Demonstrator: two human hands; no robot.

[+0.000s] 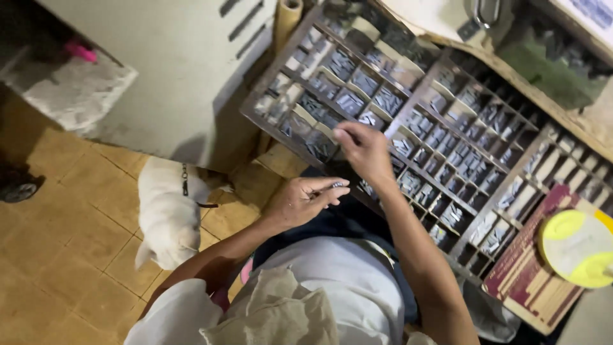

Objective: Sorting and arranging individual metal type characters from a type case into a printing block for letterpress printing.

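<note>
**Picking Little Metal Letters**

While I lean over the big wooden tray [504,185], my right hand [364,148] reaches into one of its small boxes, fingers pinched together on a tiny metal piece, I think, though it is hard to see. My left hand [300,201] is curled and grips a short row of little metal pieces [337,185] between thumb and fingers. They look small, hard, stiff and a bit heavy for their size, so I should pinch each one by its sides. More pieces fill the tray's boxes. A white dog [167,214] stands on the floor beside me.
</note>
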